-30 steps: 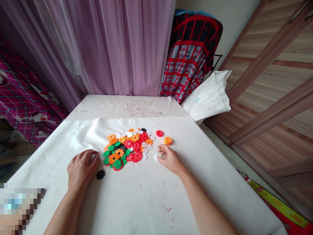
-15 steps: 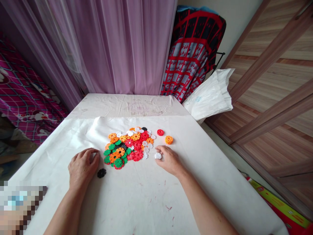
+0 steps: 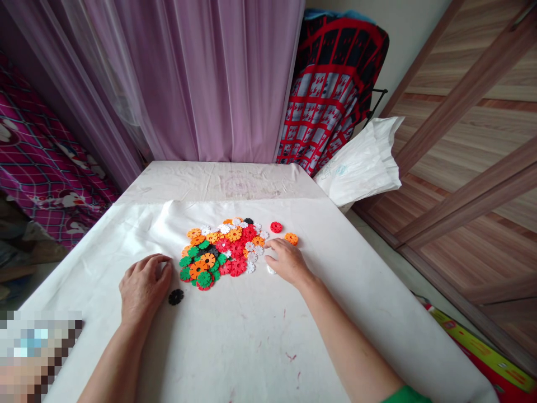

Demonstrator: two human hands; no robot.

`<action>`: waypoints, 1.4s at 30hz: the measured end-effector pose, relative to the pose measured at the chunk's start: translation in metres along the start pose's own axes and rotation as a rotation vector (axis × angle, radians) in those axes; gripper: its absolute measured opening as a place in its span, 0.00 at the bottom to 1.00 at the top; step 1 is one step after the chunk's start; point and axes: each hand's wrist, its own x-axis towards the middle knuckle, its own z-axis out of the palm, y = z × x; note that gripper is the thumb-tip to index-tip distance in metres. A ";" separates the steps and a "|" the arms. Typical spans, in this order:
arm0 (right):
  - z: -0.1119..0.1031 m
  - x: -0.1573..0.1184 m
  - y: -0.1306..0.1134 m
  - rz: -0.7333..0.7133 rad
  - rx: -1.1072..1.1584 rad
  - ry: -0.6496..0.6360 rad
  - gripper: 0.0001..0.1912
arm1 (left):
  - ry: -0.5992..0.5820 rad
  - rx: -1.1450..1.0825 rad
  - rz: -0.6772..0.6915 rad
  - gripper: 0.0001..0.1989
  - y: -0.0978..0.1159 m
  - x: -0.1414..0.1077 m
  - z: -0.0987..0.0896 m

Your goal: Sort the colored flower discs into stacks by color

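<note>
A heap of notched plastic discs [image 3: 226, 246] in red, orange, green, white and black lies mid-table. My right hand [image 3: 289, 262] is at the heap's right edge, thumb and forefinger apart, fingertips close to the white and orange discs; I see nothing held. Partly hidden under that hand is a white disc stack [image 3: 271, 270]. Beyond it are an orange disc stack [image 3: 291, 239] and a red disc [image 3: 276, 227]. My left hand [image 3: 145, 282] rests on the cloth left of the heap, fingers loosely extended, holding nothing. Beside it lies a single black disc [image 3: 176, 296].
A white cloth [image 3: 235, 347] covers the table. Past its right edge stand a white bag [image 3: 361, 162] and wooden cabinet doors [image 3: 461, 151]. A purple curtain [image 3: 210, 84] hangs behind the far edge. A blurred-out object [image 3: 37, 358] is at the lower left.
My right hand has left the white disc stack and shifted slightly up towards the heap's right edge. My left hand has stayed in place.
</note>
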 end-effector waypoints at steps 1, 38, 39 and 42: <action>0.001 0.005 -0.002 -0.020 -0.021 -0.019 0.14 | 0.000 0.000 -0.002 0.17 0.000 0.000 0.000; -0.007 -0.030 0.006 0.055 0.026 -0.062 0.27 | 0.014 -0.004 0.005 0.15 0.001 0.001 -0.001; -0.007 -0.030 0.006 0.051 0.022 -0.060 0.28 | 0.006 -0.001 0.005 0.15 0.001 0.001 -0.001; -0.006 -0.031 0.005 0.046 0.012 -0.051 0.28 | -0.013 0.004 0.010 0.18 0.001 0.001 -0.002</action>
